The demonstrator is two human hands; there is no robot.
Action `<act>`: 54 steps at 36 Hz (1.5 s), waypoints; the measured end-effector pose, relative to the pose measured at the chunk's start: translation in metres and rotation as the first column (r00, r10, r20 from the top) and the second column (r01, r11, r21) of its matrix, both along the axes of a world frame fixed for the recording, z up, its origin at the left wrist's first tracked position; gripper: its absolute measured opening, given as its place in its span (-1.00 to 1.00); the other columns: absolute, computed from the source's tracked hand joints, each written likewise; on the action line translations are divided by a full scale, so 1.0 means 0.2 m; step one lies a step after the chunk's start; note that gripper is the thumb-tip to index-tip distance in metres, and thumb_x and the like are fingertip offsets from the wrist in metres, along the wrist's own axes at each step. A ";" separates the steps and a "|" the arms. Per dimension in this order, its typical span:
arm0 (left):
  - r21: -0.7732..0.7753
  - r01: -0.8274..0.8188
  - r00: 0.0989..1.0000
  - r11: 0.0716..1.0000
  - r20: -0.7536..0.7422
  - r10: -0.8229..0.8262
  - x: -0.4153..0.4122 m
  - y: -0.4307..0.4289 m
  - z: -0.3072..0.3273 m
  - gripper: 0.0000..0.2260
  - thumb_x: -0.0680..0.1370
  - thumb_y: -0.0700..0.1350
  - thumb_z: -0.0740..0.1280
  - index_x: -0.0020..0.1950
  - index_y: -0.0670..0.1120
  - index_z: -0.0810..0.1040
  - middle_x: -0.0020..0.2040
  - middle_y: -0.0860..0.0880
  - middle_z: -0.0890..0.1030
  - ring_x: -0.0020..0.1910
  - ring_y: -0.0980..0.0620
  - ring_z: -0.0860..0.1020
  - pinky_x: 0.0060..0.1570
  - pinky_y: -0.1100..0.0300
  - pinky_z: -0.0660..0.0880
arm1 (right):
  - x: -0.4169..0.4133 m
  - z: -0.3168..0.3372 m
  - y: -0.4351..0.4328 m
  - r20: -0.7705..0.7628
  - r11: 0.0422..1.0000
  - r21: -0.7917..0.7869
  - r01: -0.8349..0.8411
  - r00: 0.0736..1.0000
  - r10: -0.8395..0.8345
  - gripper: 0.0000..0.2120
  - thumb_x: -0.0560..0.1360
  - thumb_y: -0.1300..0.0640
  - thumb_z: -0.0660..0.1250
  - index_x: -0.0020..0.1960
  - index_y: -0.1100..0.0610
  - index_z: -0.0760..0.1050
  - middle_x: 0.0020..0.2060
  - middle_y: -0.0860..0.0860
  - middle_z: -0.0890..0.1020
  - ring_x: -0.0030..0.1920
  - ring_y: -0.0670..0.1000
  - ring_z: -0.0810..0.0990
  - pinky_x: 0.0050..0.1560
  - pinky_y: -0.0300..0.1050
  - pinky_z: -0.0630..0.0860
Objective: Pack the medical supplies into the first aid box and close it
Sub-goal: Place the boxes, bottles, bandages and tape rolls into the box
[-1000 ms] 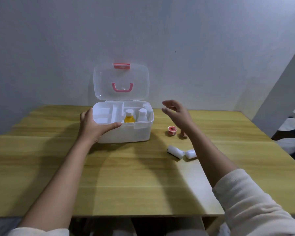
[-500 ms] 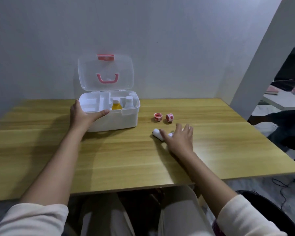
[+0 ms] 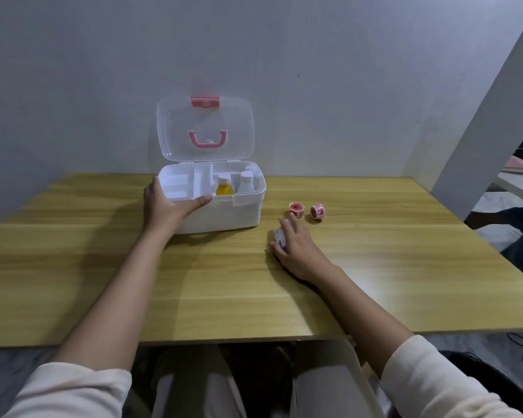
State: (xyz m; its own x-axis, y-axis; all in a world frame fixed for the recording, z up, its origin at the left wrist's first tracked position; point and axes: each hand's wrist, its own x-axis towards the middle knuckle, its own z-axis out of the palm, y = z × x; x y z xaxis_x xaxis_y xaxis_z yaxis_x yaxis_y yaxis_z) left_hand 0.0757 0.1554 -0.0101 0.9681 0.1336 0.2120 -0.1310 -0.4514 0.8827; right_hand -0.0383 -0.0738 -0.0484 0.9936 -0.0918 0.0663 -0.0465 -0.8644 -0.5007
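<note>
The white first aid box stands open on the table, its clear lid upright with a pink handle and latch. Inside it stand a yellow bottle and a white bottle. My left hand grips the box's front left corner, thumb on the rim. My right hand lies on the table to the right of the box, fingers closed around a white bandage roll; a second roll cannot be seen under the hand. Two small red tape rolls lie just beyond my right hand.
The wooden table backs onto a grey wall. A slanted white pillar rises at the right. The table's front edge runs above my lap, and a dark bin sits at lower right on the floor.
My right hand dropped from beside the box onto the white rolls, then curled its fingers around one. The left hand stayed on the box. The camera view shifted.
</note>
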 end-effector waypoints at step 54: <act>-0.204 0.246 0.963 0.948 0.163 -0.215 -0.04 0.14 -0.14 -0.29 0.41 0.02 0.53 0.51 0.00 0.33 0.35 0.07 0.50 0.31 0.15 0.46 0.24 0.25 0.44 | 0.56 0.40 0.64 0.231 0.994 0.081 -0.079 0.971 0.058 -0.71 0.55 0.11 0.11 0.12 0.27 0.44 0.09 0.18 0.56 0.09 0.17 0.49 -0.08 -0.10 0.29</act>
